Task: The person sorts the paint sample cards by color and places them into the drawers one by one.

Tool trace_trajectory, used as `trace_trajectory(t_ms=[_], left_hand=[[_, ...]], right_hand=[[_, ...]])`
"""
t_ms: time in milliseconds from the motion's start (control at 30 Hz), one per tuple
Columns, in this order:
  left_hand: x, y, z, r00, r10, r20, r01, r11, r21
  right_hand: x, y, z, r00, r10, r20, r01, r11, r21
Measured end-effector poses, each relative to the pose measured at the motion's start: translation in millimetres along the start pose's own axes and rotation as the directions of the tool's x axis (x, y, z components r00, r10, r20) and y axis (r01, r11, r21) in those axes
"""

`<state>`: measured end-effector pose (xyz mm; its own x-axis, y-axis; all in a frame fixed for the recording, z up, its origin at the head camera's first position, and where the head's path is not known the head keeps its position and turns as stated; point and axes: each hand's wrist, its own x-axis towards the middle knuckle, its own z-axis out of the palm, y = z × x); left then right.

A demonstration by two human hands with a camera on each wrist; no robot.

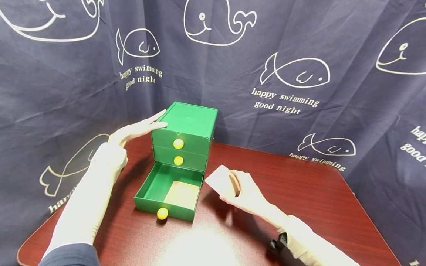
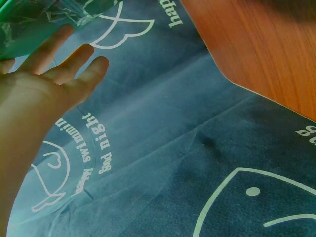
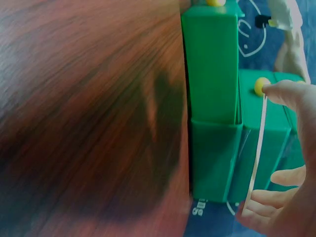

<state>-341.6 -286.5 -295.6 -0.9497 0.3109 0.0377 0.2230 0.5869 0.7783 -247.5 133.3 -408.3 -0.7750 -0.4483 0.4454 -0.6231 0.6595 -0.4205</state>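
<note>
A green three-drawer box (image 1: pixel 191 118) with round yellow knobs stands on the table, its bottom drawer (image 1: pixel 151 204) pulled out. Inside that drawer, toward the right, lies a flat tan square (image 1: pixel 183 194). With fairly straight fingers, my left hand (image 1: pixel 136 132) rests against the box's top left edge. To the right of the open drawer, my right hand (image 1: pixel 246 194) pinches a thin pale square board (image 1: pixel 221 181) by its edges, above the table. In the right wrist view the board (image 3: pixel 256 163) appears edge-on between thumb and fingers, in front of the box.
The reddish-brown wooden table (image 1: pixel 299 192) has bright glare near its front. A dark blue curtain (image 1: pixel 233 81) with white fish and whale drawings hangs behind and beside it. A black strap device (image 1: pixel 283 242) sits on the right wrist.
</note>
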Motion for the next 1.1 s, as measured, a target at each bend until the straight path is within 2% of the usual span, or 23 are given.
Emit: trace_trajectory(t_ms=[433, 667, 800, 833, 933, 1033, 1067, 1100], left_hand=[[-0.1, 0.6, -0.5, 1.0, 0.001, 0.0, -0.001, 1.0, -0.011], [0.5, 0.3, -0.8, 1.0, 0.021, 0.012, -0.021, 1.0, -0.019], [-0.1, 2.0, -2.1, 1.0, 0.004, 0.003, -0.004, 1.0, -0.007], [-0.3, 2.4, -2.2, 1.0, -0.001, 0.0, 0.001, 1.0, -0.004], [-0.2, 2.8, -2.4, 1.0, 0.006, 0.004, -0.006, 1.0, -0.001], [-0.4, 2.1, -1.4, 1.0, 0.007, 0.005, -0.006, 1.0, -0.008], [-0.2, 1.6, -1.2, 1.0, 0.005, 0.006, -0.005, 1.0, -0.013], [-0.1, 1.1, -0.8, 1.0, -0.001, 0.003, 0.001, 1.0, -0.017]], right_hand=[[15, -28, 15, 0.995, -0.032, 0.099, 0.022, 0.995, 0.096], [15, -31, 16, 0.993, -0.081, 0.083, 0.07, 0.989, 0.128], [13, -33, 15, 0.991, -0.095, 0.096, 0.08, 0.986, 0.146], [14, -34, 15, 0.988, -0.115, 0.107, 0.092, 0.976, 0.199], [16, -38, 16, 0.983, -0.14, 0.12, 0.109, 0.966, 0.233], [20, -41, 19, 0.977, -0.155, 0.149, 0.117, 0.964, 0.241], [21, -42, 19, 0.978, -0.142, 0.154, 0.111, 0.974, 0.195], [22, -43, 20, 0.976, -0.146, 0.163, 0.113, 0.974, 0.194]])
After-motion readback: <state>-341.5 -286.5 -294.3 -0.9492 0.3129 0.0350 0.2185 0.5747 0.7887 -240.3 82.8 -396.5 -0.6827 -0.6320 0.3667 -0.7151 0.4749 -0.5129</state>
